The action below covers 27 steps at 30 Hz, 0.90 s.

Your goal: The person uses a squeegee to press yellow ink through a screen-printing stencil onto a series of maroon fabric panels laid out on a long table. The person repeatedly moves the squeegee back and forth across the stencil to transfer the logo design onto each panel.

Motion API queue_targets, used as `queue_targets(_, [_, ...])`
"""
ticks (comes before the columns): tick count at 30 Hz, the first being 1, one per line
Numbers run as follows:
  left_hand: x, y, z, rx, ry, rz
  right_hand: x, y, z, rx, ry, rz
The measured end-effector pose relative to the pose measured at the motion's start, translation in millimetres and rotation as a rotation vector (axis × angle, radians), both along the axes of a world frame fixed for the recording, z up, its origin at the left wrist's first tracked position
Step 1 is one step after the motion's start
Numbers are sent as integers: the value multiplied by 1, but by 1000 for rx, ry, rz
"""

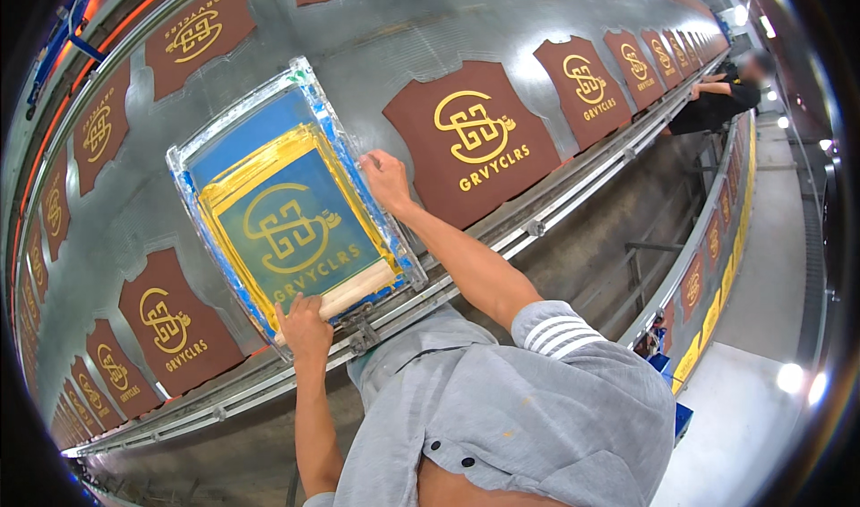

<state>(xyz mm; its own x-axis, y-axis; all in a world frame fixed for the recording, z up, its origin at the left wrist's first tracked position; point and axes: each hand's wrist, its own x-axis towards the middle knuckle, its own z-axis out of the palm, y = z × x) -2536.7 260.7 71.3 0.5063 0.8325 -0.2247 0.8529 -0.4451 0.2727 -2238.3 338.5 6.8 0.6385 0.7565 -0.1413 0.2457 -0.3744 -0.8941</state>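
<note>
A screen printing frame (333, 131) with a blue mesh lies over the long table in front of me, its edges wrapped in tape and smeared with yellow ink. The mesh (269, 204) shows a curling emblem with lettering below. At the frame's near end rests a squeegee (356, 292) with a pale wooden handle. My left hand (306, 326) is closed around the squeegee's left end. Along the frame's right side, my right hand (385, 181) has its fingers curled at the edge. A maroon shirt panel (475, 140) with a yellow print lies just right of the frame.
More printed maroon panels (175, 323) line the grey table (345, 55) in rows. A metal rail (555, 216) with small stops runs along its near edge. A co-worker in black (721, 104) leans at the table far right. Another table (708, 314) curves behind me.
</note>
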Motion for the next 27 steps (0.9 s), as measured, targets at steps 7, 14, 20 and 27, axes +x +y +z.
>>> queue_targets(7, [-5, -4, -15, 3, -30, 31, -9, 6, -3, -81, 11, -16])
queue_targets(14, [-13, -41, -32, 190, -204, 23, -5, 11, -4, -314, -121, 62])
queue_targets(20, [-8, 49, -5, -100, -24, 95, -23, 5, 53, 94, -364, 659])
queue_targets(27, [17, 199, -2, -64, 34, 47, -52, 89, 52, -306, -876, 1196])
